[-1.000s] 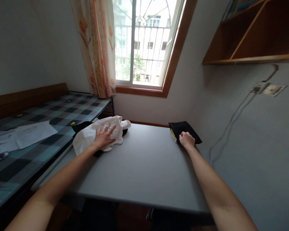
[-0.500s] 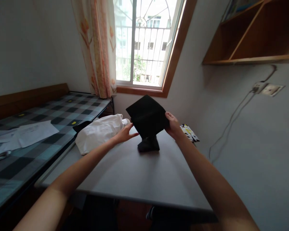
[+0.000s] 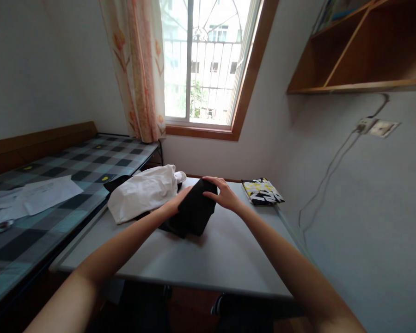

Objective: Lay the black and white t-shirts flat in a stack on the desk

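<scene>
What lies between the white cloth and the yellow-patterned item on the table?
The head view shows a black item, with the left hand and right hand at it.

No legible text: print on the loose white papers point(image 3: 50, 194) at 9 o'clock in view is too faint, and white marks on the patterned flat item point(image 3: 262, 191), 4 o'clock, are possibly letters, unreadable.

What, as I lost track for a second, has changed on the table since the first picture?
The black cloth moved left, off the patterned bundle, to mid-table. The right hand now grips its top edge. The left hand let go of the white cloth and moved right, partly hidden behind the black one. The white cloth and papers stayed about where they were.
</scene>
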The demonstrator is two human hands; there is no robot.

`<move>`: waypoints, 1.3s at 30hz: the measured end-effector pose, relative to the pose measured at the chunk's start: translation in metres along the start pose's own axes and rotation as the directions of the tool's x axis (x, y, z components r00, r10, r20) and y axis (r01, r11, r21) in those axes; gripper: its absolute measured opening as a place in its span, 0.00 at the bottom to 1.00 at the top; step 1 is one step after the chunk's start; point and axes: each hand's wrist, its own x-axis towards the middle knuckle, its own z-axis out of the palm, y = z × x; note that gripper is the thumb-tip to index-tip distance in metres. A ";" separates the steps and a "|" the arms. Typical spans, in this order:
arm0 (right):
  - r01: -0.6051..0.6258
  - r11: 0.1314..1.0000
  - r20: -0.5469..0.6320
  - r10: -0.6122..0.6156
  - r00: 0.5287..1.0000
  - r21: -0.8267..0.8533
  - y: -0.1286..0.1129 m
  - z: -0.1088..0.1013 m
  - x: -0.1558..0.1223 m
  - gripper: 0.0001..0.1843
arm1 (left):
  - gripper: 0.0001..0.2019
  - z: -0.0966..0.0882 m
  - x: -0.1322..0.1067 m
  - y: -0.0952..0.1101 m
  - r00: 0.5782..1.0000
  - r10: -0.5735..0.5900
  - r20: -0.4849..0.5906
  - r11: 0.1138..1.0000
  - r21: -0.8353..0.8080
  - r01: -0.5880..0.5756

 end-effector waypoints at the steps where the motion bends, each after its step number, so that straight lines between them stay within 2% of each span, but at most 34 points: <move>1: 0.008 0.999 0.039 -0.007 0.999 -0.037 0.001 -0.001 0.000 0.16 | 0.13 -0.002 -0.004 0.000 0.996 0.054 0.065 0.998 0.025 -0.056; 3: -0.008 0.996 0.040 0.012 0.999 -0.086 0.007 -0.004 0.000 0.06 | 0.18 -0.006 -0.011 -0.002 0.974 0.155 0.164 0.982 0.086 -0.170; 4: -0.032 0.995 0.007 0.032 0.999 -0.092 0.012 -0.006 0.000 0.03 | 0.21 -0.008 -0.014 -0.004 0.970 0.176 0.166 0.973 0.118 -0.197; 5: -0.063 0.994 -0.033 0.061 0.998 -0.087 0.017 -0.010 -0.001 0.02 | 0.25 -0.011 -0.016 -0.005 0.977 0.172 0.127 0.971 0.145 -0.190; 7: -0.139 0.988 -0.099 0.132 0.986 -0.065 0.030 -0.019 -0.003 0.03 | 0.29 -0.019 -0.019 -0.010 0.994 0.108 -0.006 0.983 0.148 -0.105; 9: -0.210 0.976 -0.113 0.202 0.973 -0.062 0.042 -0.030 -0.009 0.04 | 0.29 -0.030 -0.023 -0.014 0.998 0.016 -0.055 0.993 0.117 -0.009; 10: -0.242 0.967 -0.104 0.234 0.967 -0.077 0.047 -0.036 -0.014 0.04 | 0.27 -0.035 -0.025 -0.017 0.999 -0.020 -0.031 0.994 0.105 0.023; 12: -0.298 0.945 -0.067 0.292 0.954 -0.133 0.054 -0.046 -0.025 0.04 | 0.20 -0.045 -0.033 -0.020 0.995 -0.048 0.082 0.993 0.109 0.039; 16: -0.356 0.913 -0.008 0.362 0.932 -0.198 0.058 -0.054 -0.048 0.11 | 0.07 -0.053 -0.050 -0.025 0.961 0.022 0.275 0.976 0.201 -0.080; 19: -0.364 0.911 0.019 0.375 0.927 -0.194 0.057 -0.049 -0.055 0.18 | 0.10 -0.051 -0.059 -0.029 0.937 0.082 0.339 0.918 0.341 -0.203; 22: -0.360 0.915 0.089 0.380 0.921 -0.183 0.055 -0.035 -0.050 0.13 | 0.15 -0.046 -0.063 -0.035 0.917 0.145 0.372 0.810 0.488 -0.326; 24: -0.336 0.927 0.245 0.368 0.897 -0.165 0.050 -0.021 -0.042 0.13 | 0.15 -0.044 -0.063 -0.039 0.907 0.189 0.375 0.763 0.526 -0.376; 26: -0.275 0.947 0.423 0.320 0.848 -0.165 0.042 -0.005 -0.034 0.24 | 0.15 -0.043 -0.064 -0.041 0.909 0.216 0.356 0.743 0.545 -0.389; 28: -0.168 0.954 0.485 0.271 0.831 -0.247 0.033 0.010 -0.029 0.29 | 0.13 -0.043 -0.064 -0.041 0.919 0.225 0.325 0.735 0.563 -0.379; 30: -0.090 0.919 0.445 0.270 0.854 -0.384 0.025 0.021 -0.027 0.21 | 0.11 -0.046 -0.065 -0.039 0.931 0.227 0.285 0.734 0.579 -0.355; 32: -0.115 0.877 0.372 0.313 0.874 -0.467 0.025 0.023 -0.026 0.15 | 0.09 -0.053 -0.066 -0.037 0.948 0.232 0.218 0.742 0.591 -0.317; 34: -0.218 0.883 0.246 0.340 0.908 -0.415 0.032 0.015 -0.024 0.15 | 0.07 -0.064 -0.068 -0.038 0.966 0.235 0.106 0.768 0.589 -0.252; 36: -0.319 0.916 0.020 0.333 0.943 -0.245 0.046 -0.003 -0.021 0.15 | 0.06 -0.080 -0.072 -0.043 0.971 0.232 -0.054 0.817 0.553 -0.164; 37: -0.348 0.928 -0.129 0.333 0.934 -0.131 0.054 -0.015 -0.020 0.15 | 0.05 -0.090 -0.074 -0.047 0.963 0.223 -0.153 0.848 0.517 -0.114; 38: -0.373 0.928 -0.294 0.354 0.888 -0.010 0.062 -0.027 -0.020 0.14 | 0.03 -0.099 -0.077 -0.052 0.943 0.205 -0.263 0.881 0.470 -0.060; 39: -0.396 0.911 -0.441 0.405 0.801 0.117 0.069 -0.039 -0.019 0.14 | 0.03 -0.109 -0.079 -0.057 0.908 0.178 -0.380 0.911 0.411 -0.006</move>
